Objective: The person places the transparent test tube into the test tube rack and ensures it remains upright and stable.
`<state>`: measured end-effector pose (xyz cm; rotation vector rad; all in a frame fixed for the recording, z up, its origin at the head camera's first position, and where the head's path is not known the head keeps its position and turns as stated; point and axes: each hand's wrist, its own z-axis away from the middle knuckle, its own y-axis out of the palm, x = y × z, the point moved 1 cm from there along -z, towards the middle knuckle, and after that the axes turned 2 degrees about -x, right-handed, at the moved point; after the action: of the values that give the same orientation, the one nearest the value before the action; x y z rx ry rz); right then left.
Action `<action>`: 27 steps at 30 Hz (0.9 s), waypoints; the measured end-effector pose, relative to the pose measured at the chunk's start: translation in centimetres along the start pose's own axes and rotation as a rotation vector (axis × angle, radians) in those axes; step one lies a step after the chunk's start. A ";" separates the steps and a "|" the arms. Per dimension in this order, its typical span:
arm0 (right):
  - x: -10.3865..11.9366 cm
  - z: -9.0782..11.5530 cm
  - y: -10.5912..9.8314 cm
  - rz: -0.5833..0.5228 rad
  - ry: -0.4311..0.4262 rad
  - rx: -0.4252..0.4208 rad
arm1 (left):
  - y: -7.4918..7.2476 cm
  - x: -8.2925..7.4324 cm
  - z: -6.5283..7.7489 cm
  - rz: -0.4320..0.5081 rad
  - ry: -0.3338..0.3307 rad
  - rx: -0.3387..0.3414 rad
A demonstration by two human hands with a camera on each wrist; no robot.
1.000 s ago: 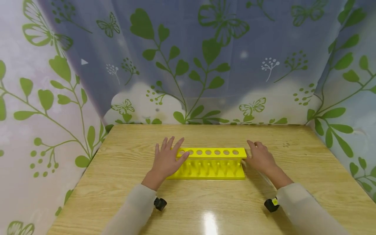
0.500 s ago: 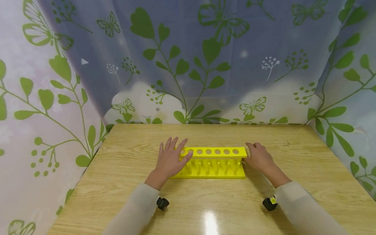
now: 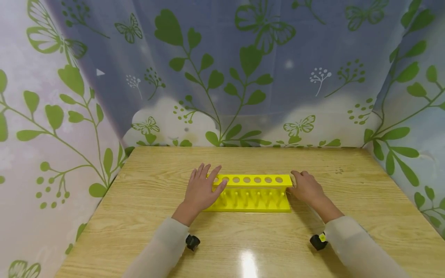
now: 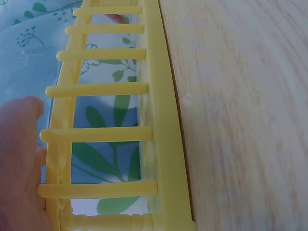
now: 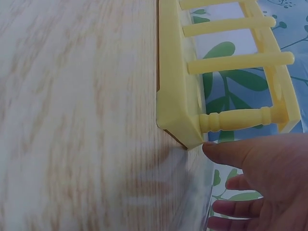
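A yellow test-tube rack (image 3: 250, 184) stands on the wooden table. Its upper bar has a row of round holes, and upright pegs rise from the base below. My left hand (image 3: 201, 191) lies over the rack's left end with fingers spread, hiding that end; the left wrist view shows only part of this hand beside the upper bar. At the rack's other end is my right hand (image 3: 307, 187). In the right wrist view, its thumb (image 5: 228, 153) is at the base's corner, while the other fingers extend below, apart from the rack. No tubes show in the holes.
The wooden table (image 3: 243, 231) reaches back to a curtain (image 3: 264, 116) with leaf and butterfly prints; similar cloth hangs at both sides. Black wrist cameras sit under both sleeves. A clear, see-through edge (image 3: 316, 211) shows near my right wrist, its kind unclear.
My left hand has shifted slightly right along the rack's end, and my right hand has moved slightly left. The rack looks almost unmoved; both hands are nearly still over the last half second.
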<state>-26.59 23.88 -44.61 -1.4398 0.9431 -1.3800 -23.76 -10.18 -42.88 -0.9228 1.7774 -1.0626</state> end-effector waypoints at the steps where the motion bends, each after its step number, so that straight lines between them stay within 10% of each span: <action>1: 0.0 0.0 0.0 -0.002 0.001 0.003 | 0.1 0.1 0.0 -0.004 0.004 -0.007; 27: -0.6 -0.3 -0.5 -0.038 0.018 0.072 | 1.2 0.6 -0.1 -0.115 0.013 -0.085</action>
<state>-27.01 24.56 -44.34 -1.3998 0.8723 -1.4428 -24.24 -10.26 -44.11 -1.0830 1.8101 -1.0741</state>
